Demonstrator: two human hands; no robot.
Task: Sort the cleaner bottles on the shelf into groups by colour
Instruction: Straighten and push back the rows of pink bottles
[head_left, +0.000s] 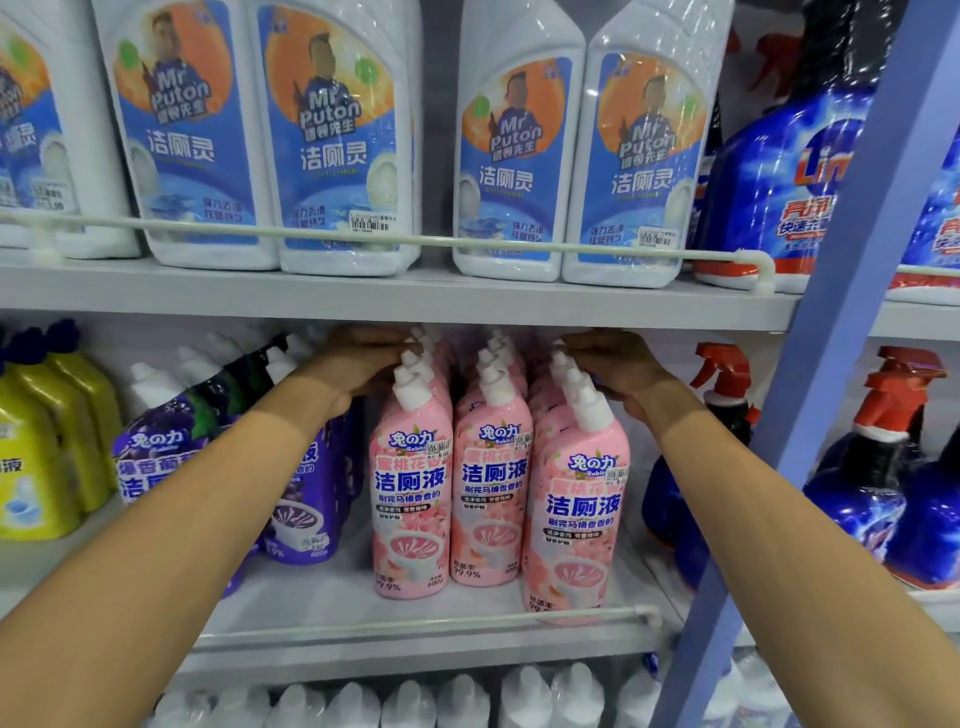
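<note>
Three rows of pink cleaner bottles (491, 483) with white caps stand in the middle of the middle shelf (322, 592). My left hand (358, 361) reaches in at the left row's caps, fingers curled against the tops of bottles further back. My right hand (618, 369) does the same at the right row's caps. Whether either hand grips a bottle is hidden by the caps and the shelf above. Purple bottles (306, 499) stand left of the pink ones, partly behind my left arm. Yellow bottles (36, 467) with dark blue caps stand at the far left.
White bottles with blue labels (337, 145) fill the upper shelf behind a rail (415, 240). Blue spray bottles with red triggers (872, 467) stand right, beyond a blue upright post (810, 415). White caps (415, 701) line the lowest shelf. A rail (441, 621) guards the middle shelf's front.
</note>
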